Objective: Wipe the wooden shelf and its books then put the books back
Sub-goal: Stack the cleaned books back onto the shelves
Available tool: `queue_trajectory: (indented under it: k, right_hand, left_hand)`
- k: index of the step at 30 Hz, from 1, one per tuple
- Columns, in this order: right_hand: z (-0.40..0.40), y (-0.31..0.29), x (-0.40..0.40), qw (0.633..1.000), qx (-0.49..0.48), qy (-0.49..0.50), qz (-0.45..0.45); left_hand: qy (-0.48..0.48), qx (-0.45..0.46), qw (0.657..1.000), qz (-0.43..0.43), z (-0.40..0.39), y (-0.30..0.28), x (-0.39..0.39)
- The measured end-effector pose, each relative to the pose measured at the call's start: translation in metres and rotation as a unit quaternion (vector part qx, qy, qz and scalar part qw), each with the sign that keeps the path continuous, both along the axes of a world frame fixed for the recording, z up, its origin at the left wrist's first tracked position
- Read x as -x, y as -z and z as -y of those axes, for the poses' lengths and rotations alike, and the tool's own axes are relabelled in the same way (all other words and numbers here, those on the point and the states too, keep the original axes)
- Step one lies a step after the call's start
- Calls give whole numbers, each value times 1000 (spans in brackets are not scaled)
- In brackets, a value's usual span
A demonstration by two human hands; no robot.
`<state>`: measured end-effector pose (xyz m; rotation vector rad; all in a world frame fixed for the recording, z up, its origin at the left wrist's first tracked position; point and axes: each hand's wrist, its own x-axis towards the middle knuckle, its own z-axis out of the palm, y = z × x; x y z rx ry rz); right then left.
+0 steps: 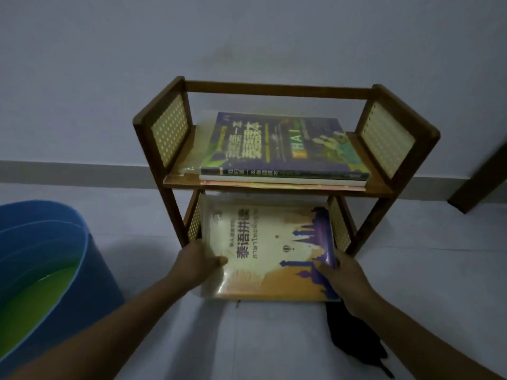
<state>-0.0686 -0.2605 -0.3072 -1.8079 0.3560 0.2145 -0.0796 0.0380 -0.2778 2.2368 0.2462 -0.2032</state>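
Head camera view showed a dim room with a pale floor and a pale wall. At about eight o'clock stood a round blue plastic bucket (41, 259) holding greenish liquid. At about four o'clock, just beside the right forearm, lay a black crumpled cloth (354, 335) on the floor. A dark wooden post (482, 171) leaned into the picture at three o'clock.

In the centre stood the small two-tier brown wooden shelf with pale perforated side panels (279, 90), against the wall. On its upper board lay a flat stack of books; the top one was a purple and green paperback book (277, 144), with thinner ones under it.

At six o'clock from that stack, a cream and orange book with purple tower shapes on its glossy cover (274, 250) lay flat, half inside the lower tier and half out over the floor. The left hand (197, 261) grasped its left edge, thumb on the cover. The right hand (343, 275) gripped its right edge the same way.
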Motion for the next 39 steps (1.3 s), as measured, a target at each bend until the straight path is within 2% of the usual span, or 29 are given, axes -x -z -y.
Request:
queue_trajectory:
  k: [3,6,9,12,15,16,18,21,23,26,28,29,31,34,37,39]
  right_hand:
    - [-8,-3,-35,999,11,8,34]
    - [-16,14,-61,995,79,33,56]
    - [-23,35,-62,990,122,33,67]
    - [-18,50,-49,982,143,-24,120]
    - [-1,54,-37,975,91,-132,152]
    - [5,53,-36,971,87,-173,143]
    - [13,54,-39,961,116,-208,138]
    - [8,51,-44,959,165,-184,135]
    - [6,43,-42,960,168,-187,121]
    - [18,21,-30,957,169,-211,102]
    - [39,15,-13,950,216,-195,111]
    - [49,15,-1,948,249,-176,88]
    - [68,17,25,936,319,-149,-12]
    - [72,27,54,911,358,-173,-107]
    - [65,23,57,932,296,-136,-162]
    - [64,7,55,953,177,-104,-221]
  left_hand:
    - [-31,-5,999,22,3,6,-41]
    - [-48,-31,998,42,2,19,-70]
    - [-43,-9,997,62,6,32,-76]
    - [-7,-49,997,52,3,47,-72]
    - [95,89,988,83,-6,54,-54]
    - [124,90,984,88,-9,54,-48]
    - [140,40,985,95,-15,60,-42]
    - [78,-17,992,95,-17,67,-41]
    - [66,-22,993,92,-11,66,-39]
    - [68,-20,988,140,-3,54,-29]
    - [65,-33,980,187,1,46,-14]
    - [58,-49,976,204,3,44,-3]
    - [44,-79,973,210,11,46,25]
    - [22,-61,991,113,27,56,69]
    - [22,-43,999,21,36,58,95]
    - [38,-46,998,8,42,47,100]
